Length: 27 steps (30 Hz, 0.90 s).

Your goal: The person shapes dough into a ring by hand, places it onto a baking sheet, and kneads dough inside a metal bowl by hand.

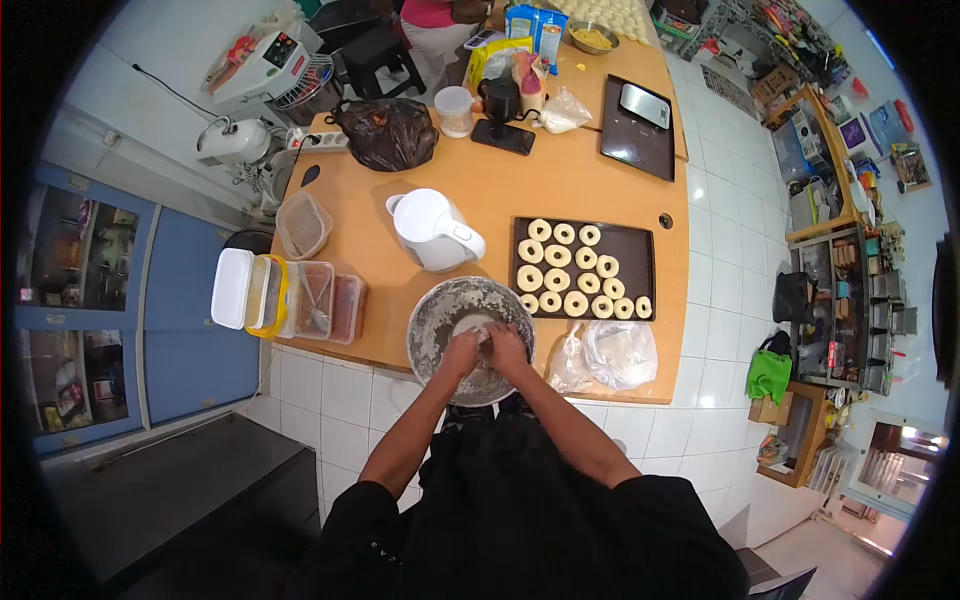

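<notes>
A large metal bowl stands at the table's front edge, its inside coated with flour or dough residue. Both of my hands are down in it, close together. My left hand and my right hand have their fingers curled around a pale lump of dough, partly hidden by the fingers. Just behind the bowl is a white electric kettle. To the right, a dark baking tray carries several rows of ring-shaped dough pieces.
Clear plastic bags lie right of the bowl. Plastic containers stand on the left. Farther back are a black plastic bag, a phone, a lidded tub and a tray with a scale. Another person is behind the table.
</notes>
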Each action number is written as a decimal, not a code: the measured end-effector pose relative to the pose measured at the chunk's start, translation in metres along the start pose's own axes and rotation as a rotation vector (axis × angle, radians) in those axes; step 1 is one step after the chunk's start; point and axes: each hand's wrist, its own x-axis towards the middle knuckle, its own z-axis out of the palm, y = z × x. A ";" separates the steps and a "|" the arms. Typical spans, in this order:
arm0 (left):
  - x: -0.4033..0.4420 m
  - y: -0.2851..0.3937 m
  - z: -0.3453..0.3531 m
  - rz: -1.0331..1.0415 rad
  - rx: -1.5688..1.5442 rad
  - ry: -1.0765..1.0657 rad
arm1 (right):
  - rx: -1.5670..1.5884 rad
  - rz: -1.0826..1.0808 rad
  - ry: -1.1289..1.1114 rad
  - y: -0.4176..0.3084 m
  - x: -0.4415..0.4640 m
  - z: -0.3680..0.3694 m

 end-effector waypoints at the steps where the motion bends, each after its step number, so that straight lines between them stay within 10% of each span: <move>1: -0.002 -0.003 0.002 -0.013 -0.002 -0.011 | -0.010 0.015 -0.035 -0.004 0.001 -0.006; 14: -0.039 0.026 -0.037 -0.306 -0.037 -0.125 | -0.067 0.160 -0.036 -0.011 0.015 0.006; 20: 0.004 0.038 -0.038 -0.097 0.156 0.080 | -0.029 0.176 0.005 0.010 0.024 0.028; 27: 0.015 0.023 -0.024 -0.225 0.011 -0.184 | -0.092 0.321 0.007 0.011 0.029 0.035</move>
